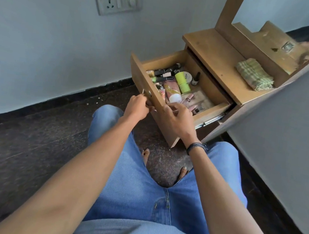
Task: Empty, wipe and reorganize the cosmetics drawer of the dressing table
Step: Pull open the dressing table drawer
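Pale blue-grey wall (43,35) ahead, white socket plate (118,2) set high on it. Black skirting (54,100) runs along its foot, meeting the dark speckled floor (30,140). Wooden dressing table (213,46) in the corner, against a side wall (292,143). Soft, even light.

A home bedroom corner is indicated by a low wooden dressing table (213,46) with mirror (290,15), plastered wall, switch plate (118,2) and dark stone floor (29,150).
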A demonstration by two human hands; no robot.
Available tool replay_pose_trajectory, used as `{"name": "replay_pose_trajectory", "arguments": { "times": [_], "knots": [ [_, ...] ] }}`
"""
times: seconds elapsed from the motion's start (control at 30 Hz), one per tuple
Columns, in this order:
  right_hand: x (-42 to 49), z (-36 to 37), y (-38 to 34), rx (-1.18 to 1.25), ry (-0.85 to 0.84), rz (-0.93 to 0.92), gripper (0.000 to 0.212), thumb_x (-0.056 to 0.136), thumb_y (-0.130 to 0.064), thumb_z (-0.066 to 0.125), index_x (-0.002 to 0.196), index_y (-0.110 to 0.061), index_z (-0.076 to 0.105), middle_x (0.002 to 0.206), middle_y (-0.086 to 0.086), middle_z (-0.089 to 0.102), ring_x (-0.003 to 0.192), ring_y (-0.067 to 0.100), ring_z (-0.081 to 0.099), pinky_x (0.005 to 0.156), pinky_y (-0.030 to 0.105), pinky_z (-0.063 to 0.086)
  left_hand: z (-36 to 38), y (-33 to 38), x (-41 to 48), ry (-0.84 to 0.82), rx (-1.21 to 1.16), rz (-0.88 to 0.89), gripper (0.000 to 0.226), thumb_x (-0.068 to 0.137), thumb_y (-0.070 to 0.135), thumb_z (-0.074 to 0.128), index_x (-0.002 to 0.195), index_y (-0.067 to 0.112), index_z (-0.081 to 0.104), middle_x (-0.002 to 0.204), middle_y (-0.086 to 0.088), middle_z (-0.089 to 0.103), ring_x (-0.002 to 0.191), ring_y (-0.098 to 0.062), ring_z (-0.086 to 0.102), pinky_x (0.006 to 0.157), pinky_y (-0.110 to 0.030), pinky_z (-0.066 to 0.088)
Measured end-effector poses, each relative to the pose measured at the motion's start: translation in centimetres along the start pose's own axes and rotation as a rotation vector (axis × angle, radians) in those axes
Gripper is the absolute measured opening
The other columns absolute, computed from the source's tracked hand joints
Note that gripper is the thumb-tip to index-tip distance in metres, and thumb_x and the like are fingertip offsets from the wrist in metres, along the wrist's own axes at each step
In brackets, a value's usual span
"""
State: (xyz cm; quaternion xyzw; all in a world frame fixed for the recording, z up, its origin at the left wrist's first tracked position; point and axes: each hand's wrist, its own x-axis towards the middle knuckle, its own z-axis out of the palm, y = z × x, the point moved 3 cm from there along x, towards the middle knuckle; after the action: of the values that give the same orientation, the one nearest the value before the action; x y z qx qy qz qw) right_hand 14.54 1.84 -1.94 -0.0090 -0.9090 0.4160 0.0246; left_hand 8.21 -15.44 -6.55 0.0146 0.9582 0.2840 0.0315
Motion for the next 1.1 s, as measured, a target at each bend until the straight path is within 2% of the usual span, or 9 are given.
{"name": "replay_pose_trajectory", "arguments": {
  "times": [0.1,0.4,0.63,0.77,0.9,1.03,1.1],
  "knots": [
    [-0.1,0.3,0.0,0.006,0.018,0.021,0.028,0.101,-0.038,0.057,0.113,-0.019,0.073,0.103,-0.001,0.071,0.091,0.018,0.065,0.079,0.037,0.055,-0.1,-0.3,-0.2,-0.054,0.069,0.041,0.024,0.092,0.012,0.066,0.116,0.013,0.072,0.13,-0.004,0.061,0.115,-0.033,0.05,0.097,-0.041,0.043],
    [-0.3,0.4,0.0,-0.009,-0.013,0.013,0.03,0.103,-0.038,0.054,0.118,-0.016,0.07,0.107,0.003,0.069,0.095,0.019,0.064,0.085,0.04,0.054,-0.4,0.2,-1.0,-0.064,0.068,0.03,0.029,0.093,0.012,0.064,0.122,0.01,0.068,0.134,-0.005,0.057,0.12,-0.031,0.048,0.1,-0.04,0.042],
    [-0.4,0.3,-0.2,-0.003,-0.009,0.02,0.031,0.103,-0.039,0.054,0.117,-0.016,0.069,0.102,0.0,0.068,0.091,0.016,0.063,0.084,0.042,0.056,-1.3,0.6,-1.8,-0.06,0.042,-0.004,0.022,0.094,0.011,0.056,0.111,0.009,0.069,0.117,-0.015,0.064,0.119,-0.033,0.049,0.088,-0.037,0.043],
    [-0.3,0.4,0.0,-0.017,-0.022,0.025,0.032,0.103,-0.039,0.055,0.118,-0.016,0.069,0.107,0.002,0.069,0.094,0.018,0.064,0.086,0.042,0.055,-2.1,1.6,-1.9,0.12,-0.05,-0.025,0.022,0.093,0.006,0.051,0.102,0.006,0.07,0.111,-0.012,0.066,0.108,-0.033,0.056,0.074,-0.034,0.04],
    [-0.1,0.6,0.2,-0.018,-0.016,0.025,0.03,0.103,-0.039,0.055,0.118,-0.016,0.069,0.107,0.002,0.068,0.093,0.017,0.062,0.084,0.038,0.053,-2.5,2.5,-2.2,0.285,-0.121,-0.058,0.021,0.094,0.007,0.051,0.102,0.009,0.071,0.111,-0.007,0.065,0.101,-0.027,0.06,0.072,-0.034,0.043],
    [0.1,0.7,0.4,-0.011,-0.013,0.015,0.028,0.103,-0.038,0.056,0.116,-0.018,0.069,0.104,0.0,0.067,0.092,0.017,0.061,0.078,0.033,0.05,-3.2,3.1,-2.2,0.439,-0.245,0.005,0.017,0.098,0.01,0.049,0.1,0.011,0.066,0.108,-0.002,0.063,0.097,-0.021,0.06,0.074,-0.034,0.049],
    [0.2,0.6,0.5,0.004,-0.012,0.01,0.026,0.103,-0.038,0.057,0.114,-0.018,0.069,0.103,0.001,0.067,0.092,0.018,0.06,0.078,0.035,0.05,-3.6,3.4,-2.0,0.492,-0.313,0.044,0.016,0.099,0.013,0.049,0.103,0.012,0.064,0.108,-0.002,0.063,0.098,-0.02,0.06,0.074,-0.032,0.05]
  ]
}}
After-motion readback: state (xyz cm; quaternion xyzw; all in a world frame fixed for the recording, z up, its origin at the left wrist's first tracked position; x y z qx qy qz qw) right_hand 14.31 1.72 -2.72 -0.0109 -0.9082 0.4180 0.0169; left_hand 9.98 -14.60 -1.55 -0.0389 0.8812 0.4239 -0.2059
